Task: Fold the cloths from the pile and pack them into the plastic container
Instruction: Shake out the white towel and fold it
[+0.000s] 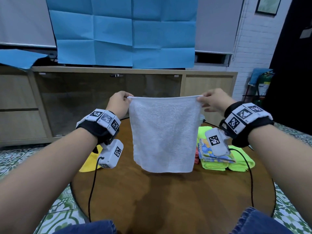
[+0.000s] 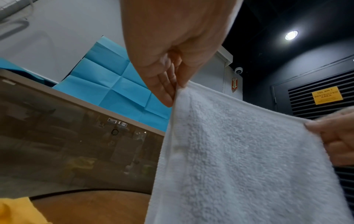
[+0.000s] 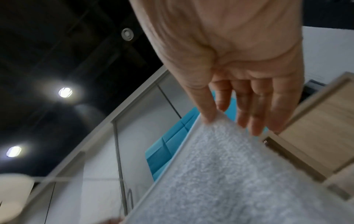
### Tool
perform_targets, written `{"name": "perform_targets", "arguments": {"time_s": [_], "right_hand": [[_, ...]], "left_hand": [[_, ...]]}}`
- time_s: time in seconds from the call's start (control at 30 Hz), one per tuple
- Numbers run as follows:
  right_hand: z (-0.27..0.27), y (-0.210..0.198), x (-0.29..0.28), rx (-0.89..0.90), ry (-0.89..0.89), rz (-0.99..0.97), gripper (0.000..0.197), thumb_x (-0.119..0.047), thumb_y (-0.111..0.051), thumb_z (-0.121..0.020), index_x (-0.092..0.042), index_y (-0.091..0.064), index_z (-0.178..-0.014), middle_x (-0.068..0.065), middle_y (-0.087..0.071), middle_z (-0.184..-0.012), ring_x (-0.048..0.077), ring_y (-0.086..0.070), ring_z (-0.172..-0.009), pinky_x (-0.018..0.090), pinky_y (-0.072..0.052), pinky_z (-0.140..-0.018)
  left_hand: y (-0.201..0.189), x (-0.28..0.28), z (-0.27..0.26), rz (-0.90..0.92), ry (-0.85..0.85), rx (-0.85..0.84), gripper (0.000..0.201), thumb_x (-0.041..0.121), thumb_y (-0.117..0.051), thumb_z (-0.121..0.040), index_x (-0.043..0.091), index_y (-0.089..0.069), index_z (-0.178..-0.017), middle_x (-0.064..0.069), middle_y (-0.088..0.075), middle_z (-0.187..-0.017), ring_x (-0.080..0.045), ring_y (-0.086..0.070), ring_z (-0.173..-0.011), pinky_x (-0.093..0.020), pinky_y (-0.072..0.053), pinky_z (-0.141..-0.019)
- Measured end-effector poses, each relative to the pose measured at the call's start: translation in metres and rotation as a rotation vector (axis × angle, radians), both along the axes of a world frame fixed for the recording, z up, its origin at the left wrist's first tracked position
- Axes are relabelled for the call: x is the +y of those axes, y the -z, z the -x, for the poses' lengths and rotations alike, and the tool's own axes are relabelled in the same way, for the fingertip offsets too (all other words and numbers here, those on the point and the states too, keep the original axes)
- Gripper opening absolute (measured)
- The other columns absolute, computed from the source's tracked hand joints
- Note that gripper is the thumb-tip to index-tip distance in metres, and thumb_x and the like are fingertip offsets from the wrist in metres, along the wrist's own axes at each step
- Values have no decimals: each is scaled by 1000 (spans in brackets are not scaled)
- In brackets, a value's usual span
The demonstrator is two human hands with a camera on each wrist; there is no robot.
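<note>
A white terry cloth (image 1: 163,132) hangs flat in the air above the round wooden table (image 1: 152,191), stretched by its top edge. My left hand (image 1: 120,103) pinches the top left corner, and my right hand (image 1: 211,100) pinches the top right corner. In the left wrist view the left hand (image 2: 172,84) pinches the white cloth (image 2: 239,159) at its corner. In the right wrist view the thumb and a finger of the right hand (image 3: 220,109) pinch the white cloth (image 3: 229,174). A corner of the plastic container (image 1: 202,118) peeks out behind the cloth's right edge.
A pile of cloths lies on the table's right: neon green ones (image 1: 226,163), a patterned one (image 1: 209,154) and a red one (image 1: 197,157). A yellow cloth (image 1: 92,160) lies at the left. Behind the table stands a low wooden cabinet (image 1: 109,98). Cables hang from both wrists.
</note>
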State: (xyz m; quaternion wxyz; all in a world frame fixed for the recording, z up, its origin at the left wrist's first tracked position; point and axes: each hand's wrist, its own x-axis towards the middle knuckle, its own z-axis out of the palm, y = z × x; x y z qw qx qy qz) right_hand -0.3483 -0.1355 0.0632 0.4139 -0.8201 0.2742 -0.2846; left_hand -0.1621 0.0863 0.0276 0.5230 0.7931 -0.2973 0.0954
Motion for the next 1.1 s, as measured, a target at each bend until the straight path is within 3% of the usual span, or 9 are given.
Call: {"name": "perform_targets", "arguments": {"time_s": [0.13, 0.23, 0.33, 0.43, 0.53, 0.7, 0.8, 0.93, 1.1], "right_hand": [[-7, 12, 1, -125, -27, -350, 17, -8, -56, -93, -7, -53, -76, 8, -56, -72, 17, -53, -61, 29, -53, -60], [-13, 17, 0, -226, -64, -285, 13, -4, -60, -88, -9, -58, -76, 7, -57, -75, 14, -54, -64, 25, -52, -63], [-14, 14, 5, -256, -170, -245, 15, -1, -59, -88, -13, -64, -80, 4, -63, -83, 14, -59, -75, 24, -52, -71], [-21, 15, 18, -206, -262, -143, 14, -1, -59, -88, -12, -67, -87, 3, -64, -87, 14, -59, -82, 23, -50, -74], [-34, 25, 33, -156, -261, -38, 14, -2, -67, -83, -15, -61, -82, 3, -59, -77, 13, -57, -74, 23, -50, -69], [-51, 48, 53, -121, -316, -1, 37, 5, -70, -77, -17, -40, -77, 6, -51, -66, 16, -48, -60, 26, -43, -59], [-52, 52, 56, -119, -338, 17, 40, 3, -71, -77, -19, -38, -79, 5, -55, -67, 12, -52, -59, 24, -44, -60], [-52, 51, 55, -142, -353, 26, 39, -4, -75, -76, -19, -39, -80, 5, -58, -70, 14, -57, -67, 30, -50, -70], [-55, 50, 59, -88, -313, 124, 27, -7, -74, -77, -19, -50, -80, 5, -60, -75, 16, -59, -73, 33, -51, -74]], "left_hand": [[10, -2, -4, 43, 35, 39, 16, 11, -45, -97, 13, -60, -98, -10, -65, -97, -25, -63, -91, -37, -55, -80], [20, 0, -9, 2, 11, 63, 16, 9, -45, -95, 12, -61, -93, -15, -66, -96, -27, -63, -86, -37, -55, -76], [31, 1, -14, -202, -13, 65, 19, 7, -46, -91, 15, -63, -86, -14, -66, -96, -27, -62, -85, -37, -55, -77], [36, -5, -5, -318, 19, 26, 21, 9, -50, -90, 12, -66, -103, -7, -64, -105, -22, -59, -95, -26, -46, -76], [28, -20, 17, -195, 121, -11, 23, 18, -58, -90, 14, -66, -112, -1, -64, -102, -15, -60, -98, -22, -45, -77], [17, -41, 41, -67, 292, 10, 26, 28, -67, -85, 12, -71, -105, 1, -68, -87, -16, -66, -92, -34, -53, -89], [20, -42, 39, -110, 293, -7, 24, 26, -66, -85, 11, -72, -103, -3, -70, -88, -10, -62, -80, -29, -53, -79], [25, -41, 40, -154, 289, -24, 21, 24, -66, -85, 10, -72, -100, 7, -63, -72, -1, -53, -64, -15, -41, -59], [20, -43, 41, -111, 269, -37, 13, 22, -66, -86, 11, -72, -90, 6, -62, -73, -6, -54, -68, -20, -44, -64]]}}
